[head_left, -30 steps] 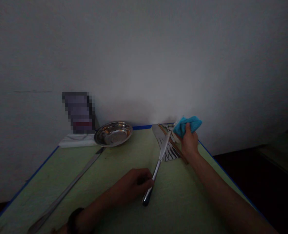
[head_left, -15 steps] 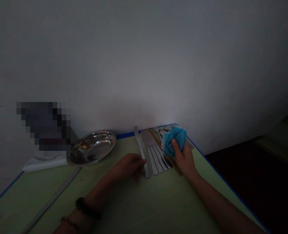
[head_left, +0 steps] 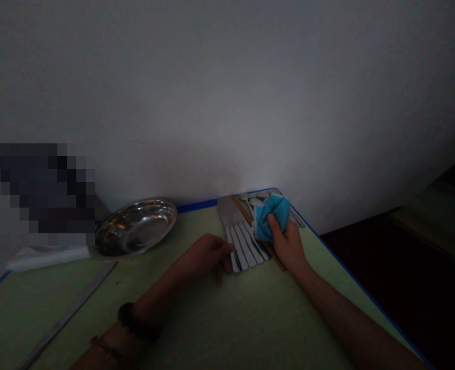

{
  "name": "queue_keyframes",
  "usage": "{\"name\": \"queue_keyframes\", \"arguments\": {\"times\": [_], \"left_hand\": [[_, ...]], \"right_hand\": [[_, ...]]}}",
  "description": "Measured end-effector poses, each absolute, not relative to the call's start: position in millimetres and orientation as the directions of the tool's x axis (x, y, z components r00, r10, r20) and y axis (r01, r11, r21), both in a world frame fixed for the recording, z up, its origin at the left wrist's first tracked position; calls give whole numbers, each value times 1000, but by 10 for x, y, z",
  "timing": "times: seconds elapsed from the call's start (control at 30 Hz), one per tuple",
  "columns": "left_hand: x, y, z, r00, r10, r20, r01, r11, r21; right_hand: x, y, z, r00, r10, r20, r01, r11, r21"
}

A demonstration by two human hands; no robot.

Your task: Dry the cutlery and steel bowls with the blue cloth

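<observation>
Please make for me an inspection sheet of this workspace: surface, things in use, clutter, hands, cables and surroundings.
Surface: green table with blue edging.
Things in use: blue cloth; row of knives, handles toward the person.
Clutter: wooden sticks and spoons beside the knives; metal bowl; long flat strip, its far end by the bowl; white item; pixelated object, not identifiable.
Hands: right hand grips the cloth; left hand has its fingers at the leftmost knife handle, grip unclear; dark bracelet on the left wrist.
Cables: nothing seen.
Surroundings: plain wall behind; dark area at right, detail unreadable; dim light.
</observation>
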State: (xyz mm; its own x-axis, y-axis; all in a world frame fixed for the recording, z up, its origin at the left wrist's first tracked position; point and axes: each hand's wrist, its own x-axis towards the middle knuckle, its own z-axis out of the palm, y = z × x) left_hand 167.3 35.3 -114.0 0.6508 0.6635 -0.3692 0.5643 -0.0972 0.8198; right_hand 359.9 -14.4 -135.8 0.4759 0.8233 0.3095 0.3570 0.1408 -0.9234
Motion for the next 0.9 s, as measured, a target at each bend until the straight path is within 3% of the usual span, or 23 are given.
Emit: {"name": "queue_keyframes", "arguments": {"times": [0.27,0.4,0.57,0.73,0.9], "left_hand": [[1741,326,-1105,599,736,-315,690,-276,670],[1646,388,-1057,537,825,-175,780,-408,474],[1559,484,-1227,532,840,101,802,-539,256],[1558,537,-1400,585,809,60,798,-587,141],[1561,526,-1391,621,781,69,773,-625,111]], "right_hand": [[3593,-126,-1365,475,828,297,310,158,-937],[3594,-131,-1358,481,827,290,295,159,-942],[3615,-124,-1388,454,841,292,323,150,-934],[3644,-102,-1425,423,861,283,339,139,-930],[3635,-101,-1410,425,858,287,364,128,-922]]}}
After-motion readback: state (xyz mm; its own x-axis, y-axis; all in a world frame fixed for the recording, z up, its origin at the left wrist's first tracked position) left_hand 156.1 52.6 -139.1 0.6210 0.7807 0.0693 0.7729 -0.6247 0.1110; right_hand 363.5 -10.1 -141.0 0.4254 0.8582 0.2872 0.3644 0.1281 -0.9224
